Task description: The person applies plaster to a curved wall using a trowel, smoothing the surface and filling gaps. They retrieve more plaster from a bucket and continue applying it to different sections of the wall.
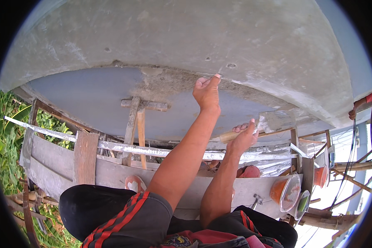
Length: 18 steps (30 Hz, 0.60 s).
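Note:
My left hand (208, 94) is raised to the lower edge of a grey cement-plastered wall (173, 37). Its thumb and fingers are pinched together at that edge; whether something thin sits between them I cannot make out. To its right and a little lower, my right hand (244, 138) is closed around the wooden handle of a plastering trowel (277, 120). Wet grey plaster smears the blade, which is close to the blue-grey underside (182, 113) below the wall edge. A band of rough plaster (169, 84) runs along this edge beside my left hand.
A whitish straightedge bar (165, 153) crosses below my hands. Wooden props (134, 124) and a post (86, 159) stand left. A hammer (257, 200) and orange bucket (279, 189) lie right. Another person's hand (352, 113) shows far right; a red cap (250, 171) appears below.

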Each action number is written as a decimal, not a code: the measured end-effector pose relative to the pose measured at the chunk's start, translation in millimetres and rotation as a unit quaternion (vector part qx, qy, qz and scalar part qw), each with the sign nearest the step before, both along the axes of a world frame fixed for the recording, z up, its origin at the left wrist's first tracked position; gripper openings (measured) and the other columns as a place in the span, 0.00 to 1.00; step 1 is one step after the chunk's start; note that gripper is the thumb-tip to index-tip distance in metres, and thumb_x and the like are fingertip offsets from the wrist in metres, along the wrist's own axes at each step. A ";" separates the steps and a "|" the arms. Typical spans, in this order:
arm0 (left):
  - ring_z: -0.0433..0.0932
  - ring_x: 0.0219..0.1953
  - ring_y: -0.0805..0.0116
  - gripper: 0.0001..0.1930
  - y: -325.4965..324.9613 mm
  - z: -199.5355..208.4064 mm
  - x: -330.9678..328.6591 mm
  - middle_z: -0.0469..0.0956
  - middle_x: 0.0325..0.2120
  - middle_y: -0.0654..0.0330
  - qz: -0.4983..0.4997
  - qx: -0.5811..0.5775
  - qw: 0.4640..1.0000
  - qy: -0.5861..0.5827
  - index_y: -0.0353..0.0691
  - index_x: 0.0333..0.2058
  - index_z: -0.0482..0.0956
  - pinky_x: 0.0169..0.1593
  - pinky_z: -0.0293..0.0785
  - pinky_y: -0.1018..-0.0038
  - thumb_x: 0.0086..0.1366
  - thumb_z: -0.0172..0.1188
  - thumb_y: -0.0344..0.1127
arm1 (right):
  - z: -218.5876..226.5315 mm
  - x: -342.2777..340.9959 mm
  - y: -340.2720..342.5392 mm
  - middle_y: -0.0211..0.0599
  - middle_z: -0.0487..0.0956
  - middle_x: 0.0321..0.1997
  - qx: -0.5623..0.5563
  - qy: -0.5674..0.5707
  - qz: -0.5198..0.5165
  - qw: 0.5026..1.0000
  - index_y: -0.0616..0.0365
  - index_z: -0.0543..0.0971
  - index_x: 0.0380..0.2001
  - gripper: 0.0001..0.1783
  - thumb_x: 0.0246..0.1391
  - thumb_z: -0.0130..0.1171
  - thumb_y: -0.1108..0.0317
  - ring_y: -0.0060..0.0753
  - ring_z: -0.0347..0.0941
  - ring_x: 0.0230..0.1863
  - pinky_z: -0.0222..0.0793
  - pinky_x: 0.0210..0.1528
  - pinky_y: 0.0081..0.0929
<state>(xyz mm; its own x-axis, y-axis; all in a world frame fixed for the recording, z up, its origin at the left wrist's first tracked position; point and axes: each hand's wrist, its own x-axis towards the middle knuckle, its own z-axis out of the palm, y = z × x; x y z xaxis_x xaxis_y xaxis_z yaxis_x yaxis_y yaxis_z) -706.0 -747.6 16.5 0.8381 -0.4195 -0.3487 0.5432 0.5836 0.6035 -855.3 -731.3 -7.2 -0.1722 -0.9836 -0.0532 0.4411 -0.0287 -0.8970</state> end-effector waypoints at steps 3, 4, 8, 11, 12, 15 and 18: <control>0.82 0.38 0.73 0.15 -0.4 1.5 -2.4 0.85 0.35 0.58 -0.004 0.002 1.000 0.010 0.40 0.38 0.74 0.42 0.73 0.75 0.63 0.76 0.30 | -0.6 -2.0 -1.0 0.28 0.67 0.24 -0.002 -0.001 0.001 1.000 0.57 0.69 0.46 0.13 0.69 0.63 0.65 0.24 0.64 0.21 0.63 0.24 0.28; 0.82 0.38 0.72 0.15 -0.8 2.2 -2.8 0.85 0.35 0.59 -0.003 0.004 1.000 0.009 0.40 0.38 0.74 0.42 0.74 0.74 0.63 0.75 0.30 | -0.5 -2.9 -1.2 0.28 0.67 0.24 -0.003 0.001 0.001 1.000 0.58 0.70 0.47 0.14 0.69 0.63 0.64 0.24 0.64 0.21 0.63 0.24 0.28; 0.84 0.39 0.72 0.15 -0.3 -2.2 2.0 0.85 0.36 0.58 -0.002 0.021 1.000 -0.004 0.39 0.38 0.74 0.43 0.74 0.74 0.63 0.75 0.29 | 1.5 1.1 3.3 0.28 0.67 0.24 0.003 0.003 0.002 1.000 0.59 0.70 0.50 0.15 0.69 0.63 0.64 0.24 0.64 0.21 0.63 0.24 0.28; 0.81 0.39 0.72 0.15 -1.4 -1.8 -1.0 0.84 0.35 0.59 -0.008 0.013 1.000 0.002 0.37 0.39 0.74 0.44 0.74 0.75 0.62 0.75 0.29 | 1.0 -2.4 1.5 0.28 0.67 0.24 0.002 0.005 0.000 1.000 0.60 0.70 0.52 0.17 0.69 0.62 0.65 0.24 0.64 0.21 0.63 0.24 0.28; 0.80 0.39 0.72 0.16 -1.5 -2.6 -1.1 0.83 0.35 0.59 -0.008 0.008 1.000 0.005 0.36 0.39 0.75 0.44 0.73 0.75 0.62 0.75 0.28 | 0.7 -2.4 1.7 0.28 0.67 0.24 0.001 0.005 0.002 1.000 0.61 0.70 0.52 0.17 0.69 0.62 0.65 0.24 0.64 0.21 0.63 0.24 0.28; 0.80 0.39 0.72 0.15 -1.7 -3.0 -0.3 0.83 0.35 0.59 -0.005 -0.003 1.000 0.004 0.36 0.39 0.74 0.44 0.73 0.74 0.62 0.75 0.28 | 0.1 -3.2 1.6 0.28 0.66 0.24 0.003 0.003 0.005 1.000 0.61 0.69 0.52 0.16 0.70 0.62 0.65 0.24 0.64 0.21 0.63 0.24 0.28; 0.84 0.40 0.71 0.15 -3.8 -0.3 1.0 0.83 0.33 0.60 -0.003 0.018 1.000 0.003 0.41 0.37 0.72 0.42 0.74 0.73 0.63 0.75 0.28 | 0.1 -2.8 -0.5 0.28 0.66 0.23 0.006 0.001 0.004 1.000 0.61 0.69 0.52 0.16 0.70 0.62 0.65 0.24 0.63 0.20 0.63 0.23 0.28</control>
<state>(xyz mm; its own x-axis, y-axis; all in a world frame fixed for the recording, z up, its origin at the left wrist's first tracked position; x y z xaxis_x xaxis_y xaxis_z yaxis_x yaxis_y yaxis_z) -705.0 -751.4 16.2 0.8335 -0.4116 -0.3685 0.5502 0.5580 0.6213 -858.1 -731.9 -7.1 -0.1653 -0.9841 -0.0643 0.4391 -0.0151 -0.8983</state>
